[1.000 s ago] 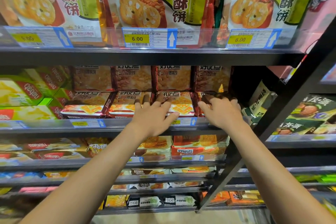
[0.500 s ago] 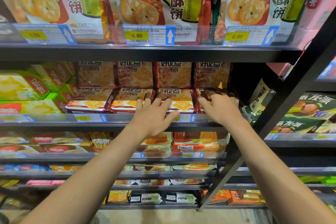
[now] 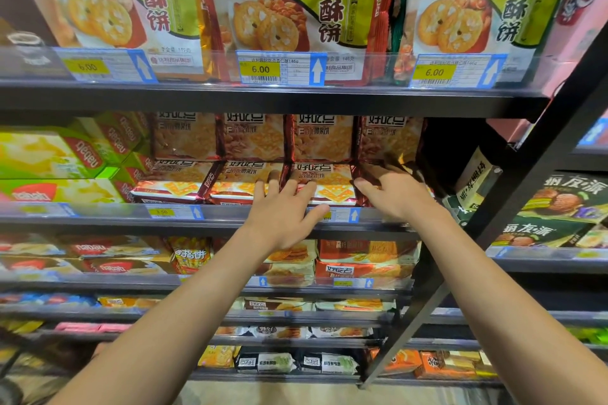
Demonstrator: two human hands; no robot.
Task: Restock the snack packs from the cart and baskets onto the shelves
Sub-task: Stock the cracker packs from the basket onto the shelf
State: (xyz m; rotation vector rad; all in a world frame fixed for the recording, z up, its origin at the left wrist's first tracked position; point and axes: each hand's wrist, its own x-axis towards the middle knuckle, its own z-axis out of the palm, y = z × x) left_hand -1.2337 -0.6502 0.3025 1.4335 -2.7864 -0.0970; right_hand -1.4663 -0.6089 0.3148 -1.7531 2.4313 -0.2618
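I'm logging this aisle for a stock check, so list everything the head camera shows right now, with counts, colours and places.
large biscuit bags: three, green and cream, top shelf.
yellow price tags: three, each reading 6.00, top shelf rail.
maroon cracker packs: four upright at the back, four lying flat in front, second shelf.
green boxes: several, green and yellow, second shelf left; count unclear.
orange packs: stacked, third shelf under the hands.
lower-shelf packs: mixed colours, too small to count.
dark green boxes: at least two, neighbouring rack at right.
left hand: fingers straight, on the flat packs.
right hand: fingers on the rightmost flat pack.
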